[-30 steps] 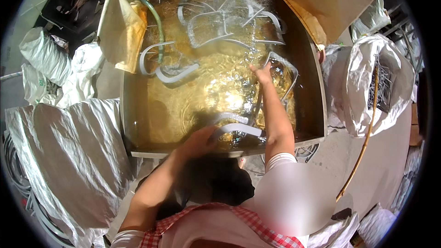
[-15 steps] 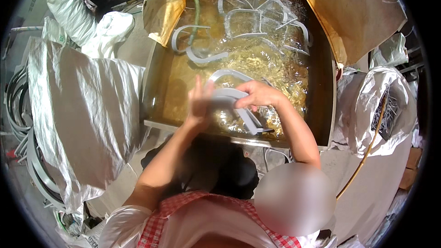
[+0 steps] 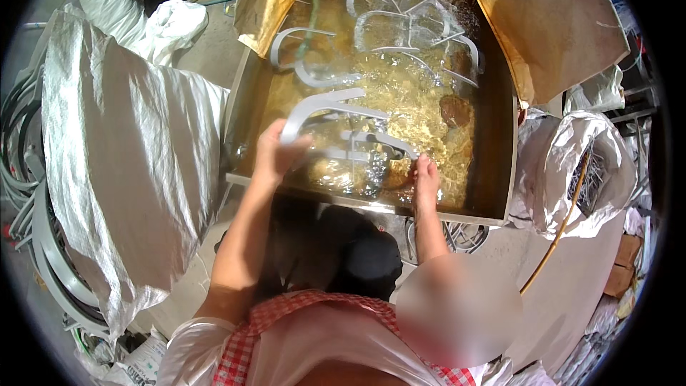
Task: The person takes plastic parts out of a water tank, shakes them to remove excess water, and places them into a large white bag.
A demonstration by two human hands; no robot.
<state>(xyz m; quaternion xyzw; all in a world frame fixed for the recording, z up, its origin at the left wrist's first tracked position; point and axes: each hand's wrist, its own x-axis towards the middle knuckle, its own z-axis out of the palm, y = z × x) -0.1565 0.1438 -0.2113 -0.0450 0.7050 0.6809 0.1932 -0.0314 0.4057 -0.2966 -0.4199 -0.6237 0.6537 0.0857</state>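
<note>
A metal tank (image 3: 236, 111) of yellowish water is in front of me. My left hand (image 3: 273, 154), at its near left, is closed round the bend of a U-shaped grey strip (image 3: 311, 106) held over the water. My right hand (image 3: 426, 175) is at the near right, its fingers pinched on the end of another curved grey strip (image 3: 389, 143). Several curved grey pieces (image 3: 386, 23) lie in the far water. Two more grey hooks (image 3: 282, 46) rest at the far left, near a green hose (image 3: 312, 0). Ripples and glare blur what lies under the strips.
A big white woven sack (image 3: 136, 171) stands left of the tank, with grey curved strips (image 3: 61, 257) behind it. On the right is an open white sack (image 3: 607, 171) of thin grey pieces, with a cane (image 3: 564, 236) leaning from it. Stained boards (image 3: 554, 28) flank the tank's far corners.
My hands have moved apart, the left one leftward and closing on a strip, the right one down and to the right. The grey strips between them have spread and turned.
</note>
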